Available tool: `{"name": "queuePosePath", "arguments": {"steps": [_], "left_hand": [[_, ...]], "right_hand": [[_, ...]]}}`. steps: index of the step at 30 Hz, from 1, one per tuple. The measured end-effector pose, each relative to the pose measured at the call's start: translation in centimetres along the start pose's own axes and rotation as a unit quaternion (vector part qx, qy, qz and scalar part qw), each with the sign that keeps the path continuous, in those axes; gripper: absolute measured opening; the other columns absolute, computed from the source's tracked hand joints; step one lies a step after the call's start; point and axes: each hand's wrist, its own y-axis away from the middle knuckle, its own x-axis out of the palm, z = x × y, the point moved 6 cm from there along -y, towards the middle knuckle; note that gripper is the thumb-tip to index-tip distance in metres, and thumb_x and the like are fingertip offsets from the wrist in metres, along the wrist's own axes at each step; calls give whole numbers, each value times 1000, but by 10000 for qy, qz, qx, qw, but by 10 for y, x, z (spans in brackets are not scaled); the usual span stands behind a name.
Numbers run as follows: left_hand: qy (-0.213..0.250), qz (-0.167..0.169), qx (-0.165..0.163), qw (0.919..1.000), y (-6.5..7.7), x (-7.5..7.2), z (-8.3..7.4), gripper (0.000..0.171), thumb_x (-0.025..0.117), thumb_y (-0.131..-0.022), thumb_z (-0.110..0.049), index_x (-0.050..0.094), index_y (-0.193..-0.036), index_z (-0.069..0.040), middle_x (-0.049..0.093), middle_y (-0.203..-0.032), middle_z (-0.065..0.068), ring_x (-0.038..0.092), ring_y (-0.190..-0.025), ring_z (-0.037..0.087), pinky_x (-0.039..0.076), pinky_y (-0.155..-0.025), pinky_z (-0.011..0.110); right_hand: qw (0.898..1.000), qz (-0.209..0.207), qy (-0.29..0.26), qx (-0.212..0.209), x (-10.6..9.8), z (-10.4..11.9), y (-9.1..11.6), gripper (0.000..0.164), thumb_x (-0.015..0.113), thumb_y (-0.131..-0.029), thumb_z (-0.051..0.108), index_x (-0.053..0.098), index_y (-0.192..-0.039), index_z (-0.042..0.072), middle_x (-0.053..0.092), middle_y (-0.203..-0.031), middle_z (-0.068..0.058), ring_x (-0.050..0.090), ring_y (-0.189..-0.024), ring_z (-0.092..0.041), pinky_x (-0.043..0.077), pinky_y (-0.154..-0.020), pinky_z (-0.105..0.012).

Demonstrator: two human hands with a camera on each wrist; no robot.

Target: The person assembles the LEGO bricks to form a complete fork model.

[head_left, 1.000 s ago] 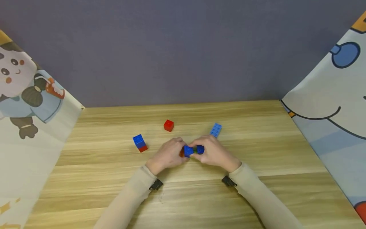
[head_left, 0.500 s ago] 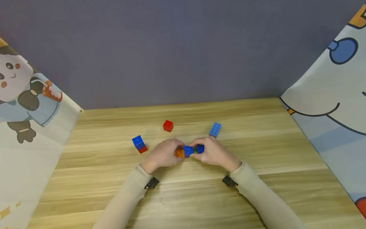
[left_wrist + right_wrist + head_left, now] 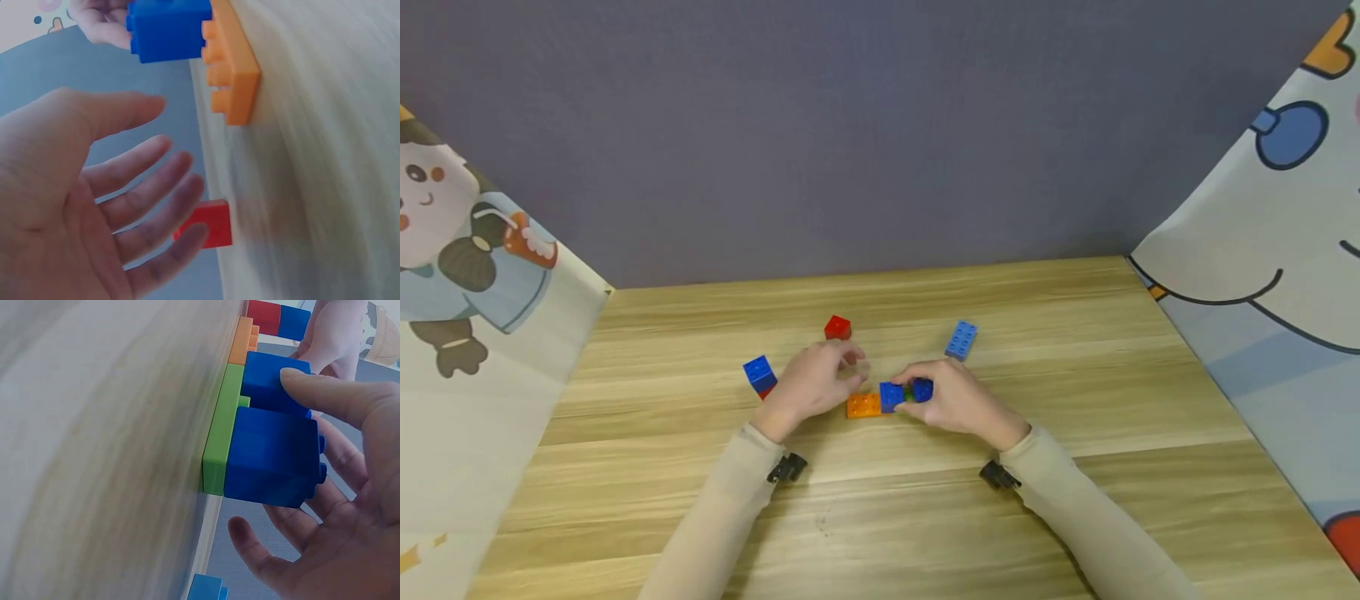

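On the table, a thin orange brick (image 3: 863,406) lies end to end with a thin green brick (image 3: 222,434). A blue brick (image 3: 891,398) sits on top around their joint. My right hand (image 3: 955,398) pinches that blue brick between thumb and a finger. Under its palm, a second blue brick (image 3: 272,456) stands on the green brick. My left hand (image 3: 814,379) is held above the table, fingers spread and loosely bent, touching nothing. It is nearest to the orange brick and a small red brick (image 3: 837,327) behind it.
At the left, a blue brick (image 3: 759,372) stands on a red brick (image 3: 264,317), partly hidden by the left hand in the head view. A light blue studded brick (image 3: 961,340) lies beyond the right hand. A grey panel (image 3: 865,150) closes off the table's back.
My left hand has let go of the orange brick and moved left and away toward the red brick, uncovering the orange brick. The right hand stays on the blue brick.
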Motion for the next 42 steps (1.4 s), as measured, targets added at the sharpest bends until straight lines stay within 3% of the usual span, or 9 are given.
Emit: {"name": "queuePosePath", "arguments": {"steps": [7, 13, 19, 25, 33, 42], "left_hand": [[324, -816, -98, 9961, -8, -6, 8, 30, 76, -100, -26, 74, -124, -8, 77, -113, 9, 73, -100, 27, 62, -88, 45], [688, -1845, -220, 9802, -13, -16, 15, 22, 77, -97, -21, 76, -114, -7, 74, -104, 9, 71, -94, 29, 58, -85, 44], [652, -2283, -477, 9702, -17, -21, 23, 28, 79, -95, -21, 75, -119, -7, 71, -115, 14, 67, -99, 32, 58, -80, 45], [597, -2178, -637, 9721, -25, -20, 31, 44, 81, -92, -21, 70, -132, -6, 66, -135, 21, 63, -116, 39, 57, -88, 51], [611, -1685, -817, 9804, -32, -10, 38, 45, 79, -94, -17, 68, -136, -6, 67, -135, 22, 69, -114, 42, 58, -97, 53], [616, -1525, -923, 9821, -37, -6, 43, 49, 73, -98, -19, 63, -144, -8, 64, -140, 23, 68, -116, 42, 60, -99, 52]], "right_hand": [[9999, -6, 22, 132, 0, 0, 0, 32, 87, -90, 21, 80, -120, 14, 80, -122, -3, 68, -98, -12, 56, -88, -34], [9999, -17, -5, 99, 0, 1, 0, 32, 87, -90, 20, 80, -120, 13, 80, -120, -4, 65, -89, -11, 55, -84, -32], [9999, 13, -76, 115, 1, 1, 0, 32, 87, -91, 20, 80, -121, 13, 80, -121, -3, 64, -90, -10, 54, -85, -31], [9998, 26, -127, 149, 1, 1, 1, 33, 86, -91, 19, 79, -123, 13, 79, -124, -3, 69, -103, -13, 58, -93, -38], [9997, -25, -141, 185, 0, -4, 3, 33, 85, -92, 20, 79, -123, 14, 78, -127, -4, 71, -117, -20, 58, -102, -47], [9998, -25, -67, 165, 3, -9, -1, 34, 86, -92, 24, 79, -124, 15, 79, -118, 0, 56, -77, -10, 49, -75, -28]]}}
